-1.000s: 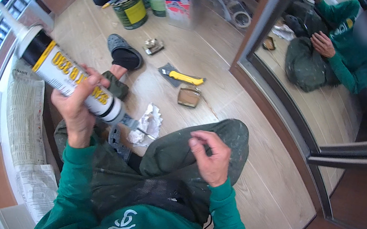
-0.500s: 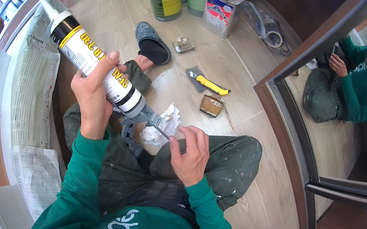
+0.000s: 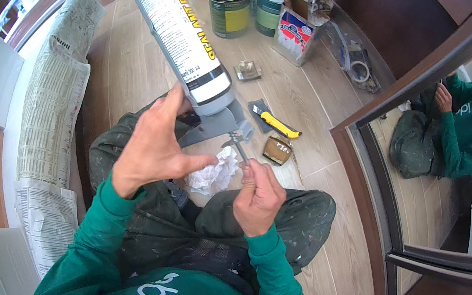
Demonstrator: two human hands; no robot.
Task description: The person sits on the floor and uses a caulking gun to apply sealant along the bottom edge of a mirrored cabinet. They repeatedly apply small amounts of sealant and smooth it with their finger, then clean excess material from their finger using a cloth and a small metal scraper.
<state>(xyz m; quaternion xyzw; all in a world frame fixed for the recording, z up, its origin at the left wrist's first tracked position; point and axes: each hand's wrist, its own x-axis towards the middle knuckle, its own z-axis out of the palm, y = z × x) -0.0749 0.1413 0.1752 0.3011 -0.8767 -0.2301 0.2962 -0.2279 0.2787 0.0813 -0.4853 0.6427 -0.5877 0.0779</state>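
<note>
A white sealant cartridge [image 3: 174,29] with black and yellow bands sits in a grey caulking gun [image 3: 215,121], tilted up to the left with its tip out of frame. My right hand [image 3: 260,198] is closed around the gun's plunger rod [image 3: 239,148], behind its grey back end. My left hand [image 3: 154,137] is beside the gun's handle, thumb spread away from the raised index finger; its other fingers are mostly hidden. Below the gun, crumpled white paper [image 3: 216,175] lies on the floor by my crossed legs.
A yellow utility knife [image 3: 279,125] and a brown block [image 3: 277,150] lie ahead on the wood floor. Paint cans [image 3: 229,17] and a metal tin [image 3: 295,36] stand farther back. Newspaper [image 3: 52,118] covers a ledge on the left; a mirrored door [image 3: 429,172] stands at right.
The gun with its cartridge has moved right and closer to the camera. My left hand has slid off the cartridge down to the handle; my right fingers have closed more firmly on the rod.
</note>
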